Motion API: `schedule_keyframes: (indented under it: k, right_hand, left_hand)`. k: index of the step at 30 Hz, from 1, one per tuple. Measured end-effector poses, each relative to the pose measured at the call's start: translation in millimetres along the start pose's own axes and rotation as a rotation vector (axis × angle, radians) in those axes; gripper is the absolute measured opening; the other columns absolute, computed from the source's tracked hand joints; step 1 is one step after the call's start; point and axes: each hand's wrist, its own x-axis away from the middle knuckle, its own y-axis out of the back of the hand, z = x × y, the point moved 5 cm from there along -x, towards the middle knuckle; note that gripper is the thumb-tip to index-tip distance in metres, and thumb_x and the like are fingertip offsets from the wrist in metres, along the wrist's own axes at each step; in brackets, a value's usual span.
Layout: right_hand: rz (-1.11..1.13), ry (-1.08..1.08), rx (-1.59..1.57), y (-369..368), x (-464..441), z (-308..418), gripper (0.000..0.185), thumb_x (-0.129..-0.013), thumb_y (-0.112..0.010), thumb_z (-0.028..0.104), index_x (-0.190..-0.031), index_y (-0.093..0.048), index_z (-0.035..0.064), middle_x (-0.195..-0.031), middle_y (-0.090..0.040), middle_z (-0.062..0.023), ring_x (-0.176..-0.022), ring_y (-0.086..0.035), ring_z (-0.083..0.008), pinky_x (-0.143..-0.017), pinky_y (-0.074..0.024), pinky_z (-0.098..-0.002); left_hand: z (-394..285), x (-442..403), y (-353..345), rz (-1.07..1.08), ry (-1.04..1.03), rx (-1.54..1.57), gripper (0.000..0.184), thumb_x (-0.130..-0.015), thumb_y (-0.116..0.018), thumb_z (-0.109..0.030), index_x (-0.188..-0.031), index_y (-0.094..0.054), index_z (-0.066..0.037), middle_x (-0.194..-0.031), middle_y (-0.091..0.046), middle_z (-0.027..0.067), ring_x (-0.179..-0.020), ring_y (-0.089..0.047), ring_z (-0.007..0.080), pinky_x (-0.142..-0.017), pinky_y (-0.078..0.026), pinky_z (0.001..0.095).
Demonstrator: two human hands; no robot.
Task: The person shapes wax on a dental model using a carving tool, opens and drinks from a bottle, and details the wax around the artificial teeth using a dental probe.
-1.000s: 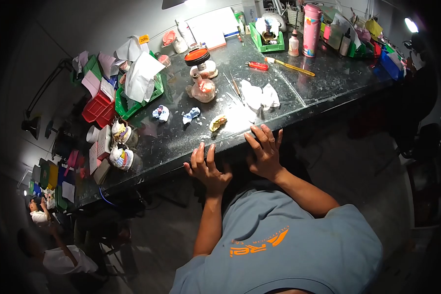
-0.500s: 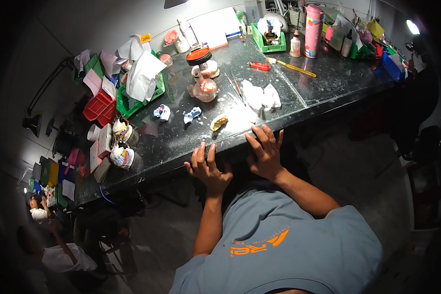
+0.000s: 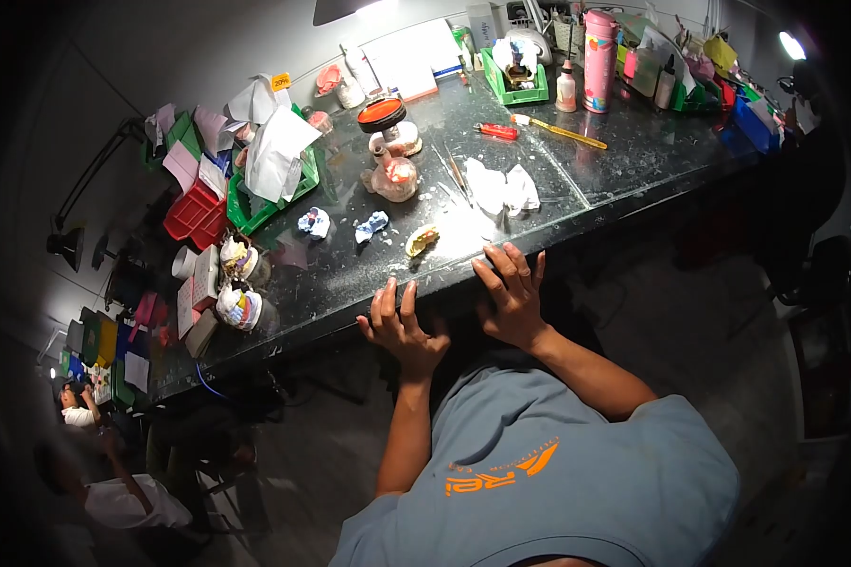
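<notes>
My left hand rests on the front edge of the black table, fingers spread and holding nothing. To its right my right hand lies on the same edge, also empty with fingers apart. Just beyond them is a yellowish curved piece. Two small blue-and-white lumps sit farther left. White crumpled tissue lies beyond my right hand, with a thin brush-like tool beside it.
Behind stand a round orange-topped object, a red cutter, a yellow-handled brush and a pink bottle. Green bins hold papers and parts. Two people are at the far left.
The view has shifted very slightly. Both hands stay in the same place on the table edge, and the objects have not moved.
</notes>
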Motion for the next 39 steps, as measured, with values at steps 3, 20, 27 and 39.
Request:
schedule_keyframes:
  k: [3,20,27,39]
  right_hand:
    - [0.002,-0.003,-0.006,0.5,-0.2,0.2,0.072,-0.073,-0.066,0.017,-0.144,-0.056,0.0174,-0.15,-0.053,-0.009,-0.149,-0.038,-0.0322,-0.125,0.0023,-0.0628]
    - [-0.034,-0.014,-0.007,-0.6,-1.6,4.9,0.066,-0.075,-0.066,0.018,-0.14,-0.058,0.0147,-0.147,-0.054,-0.0124,-0.145,-0.041,-0.0359,-0.123,0.0012,-0.0656]
    - [-0.033,0.0,0.026,-0.2,-2.0,4.3,0.064,-0.076,-0.066,0.018,-0.139,-0.058,0.0147,-0.147,-0.054,-0.0125,-0.145,-0.042,-0.0358,-0.124,0.0007,-0.0649]
    - [-0.029,0.004,0.035,-1.0,-1.8,3.5,0.064,-0.077,-0.066,0.019,-0.14,-0.057,0.0147,-0.148,-0.052,-0.0126,-0.145,-0.041,-0.0358,-0.124,0.0014,-0.0648]
  left_hand:
    - [1.6,0.8,-0.8,-0.001,-0.004,0.001,0.062,-0.088,-0.058,-0.054,-0.137,-0.06,-0.016,-0.147,-0.053,0.008,-0.139,-0.044,0.0298,-0.124,-0.006,0.0532]
    - [0.3,0.4,1.4,0.011,0.01,0.034,0.06,-0.086,-0.059,-0.05,-0.135,-0.061,-0.016,-0.147,-0.053,0.0079,-0.141,-0.042,0.031,-0.125,-0.006,0.0544]
    - [3.8,4.1,-2.7,0.01,-0.003,0.006,0.064,-0.086,-0.055,-0.057,-0.136,-0.061,-0.017,-0.147,-0.054,0.0078,-0.141,-0.042,0.0304,-0.124,-0.007,0.0542]
    - [3.6,2.1,-1.7,-0.014,0.0,0.02,0.06,-0.081,-0.062,-0.045,-0.135,-0.062,-0.018,-0.147,-0.054,0.0066,-0.139,-0.043,0.0293,-0.125,-0.008,0.0528]
